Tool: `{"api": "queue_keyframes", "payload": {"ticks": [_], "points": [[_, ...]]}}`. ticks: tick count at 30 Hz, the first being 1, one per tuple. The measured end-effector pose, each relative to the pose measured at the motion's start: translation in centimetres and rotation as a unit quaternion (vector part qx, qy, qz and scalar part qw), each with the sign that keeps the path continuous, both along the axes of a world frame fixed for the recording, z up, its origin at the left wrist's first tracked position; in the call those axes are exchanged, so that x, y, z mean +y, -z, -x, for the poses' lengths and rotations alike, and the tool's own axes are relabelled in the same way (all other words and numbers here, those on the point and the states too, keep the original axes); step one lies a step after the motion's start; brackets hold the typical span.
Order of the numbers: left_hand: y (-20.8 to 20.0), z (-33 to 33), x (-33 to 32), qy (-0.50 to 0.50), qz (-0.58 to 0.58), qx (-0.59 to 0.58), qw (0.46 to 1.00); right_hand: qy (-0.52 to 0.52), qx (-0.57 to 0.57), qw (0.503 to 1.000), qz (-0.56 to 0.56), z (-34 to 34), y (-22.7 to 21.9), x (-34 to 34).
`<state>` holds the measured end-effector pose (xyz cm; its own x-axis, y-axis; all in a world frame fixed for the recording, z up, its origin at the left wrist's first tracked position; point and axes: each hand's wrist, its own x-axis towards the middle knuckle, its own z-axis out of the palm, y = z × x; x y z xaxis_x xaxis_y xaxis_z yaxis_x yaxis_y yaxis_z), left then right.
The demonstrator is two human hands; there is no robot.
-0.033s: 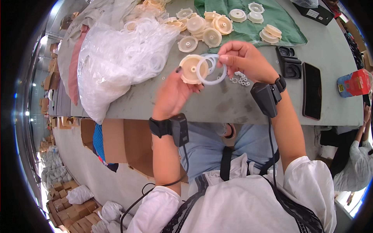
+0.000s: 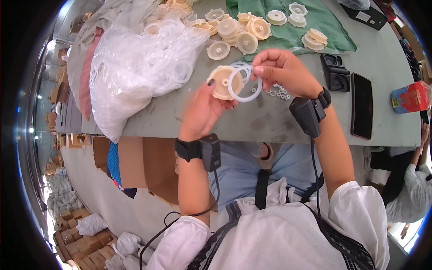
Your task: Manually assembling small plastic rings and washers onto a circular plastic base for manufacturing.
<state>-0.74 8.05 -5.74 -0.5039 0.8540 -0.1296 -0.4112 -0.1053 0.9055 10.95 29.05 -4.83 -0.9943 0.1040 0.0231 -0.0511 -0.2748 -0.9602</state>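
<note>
Held over the table, a round cream plastic cap [image 2: 219, 92] with a raised centre is gripped at its left edge by my left hand [image 2: 201, 112], thumb on top. Close beside it, my right hand [image 2: 288, 74] pinches translucent white rings [image 2: 246, 99] between thumb and fingertips. At least two rings overlap there, and the front one covers part of the cap's right edge. Under my right hand lie several small white washers [image 2: 282, 93]. Beyond both hands sits a pile of similar cream caps [image 2: 247, 43].
A clear plastic bag full of white rings [image 2: 135, 76] fills the table's left. More caps lie on a green sheet [image 2: 335, 38]. At right are a black case [image 2: 336, 82], a phone [image 2: 362, 108] and a red-and-blue carton [image 2: 410, 98]. Another person [image 2: 411, 193] is at far right.
My left hand and the cap have shifted very slightly to the right. My right hand stays in nearly the same place with the rings.
</note>
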Motion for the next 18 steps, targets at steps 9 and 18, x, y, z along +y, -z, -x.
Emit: {"api": "queue_keyframes", "payload": {"ticks": [9, 18], "points": [[1.2, -3.6, -1.3, -0.076, 0.059, 0.019, 0.995, -0.039, -0.042, 0.997, -0.045, 0.4, 0.4, -1.7], [2.0, -5.1, -3.0, -0.066, 0.207, 0.662, 0.717, -0.070, -0.046, 0.996, 0.002, 0.2, 0.8, -1.0]]}}
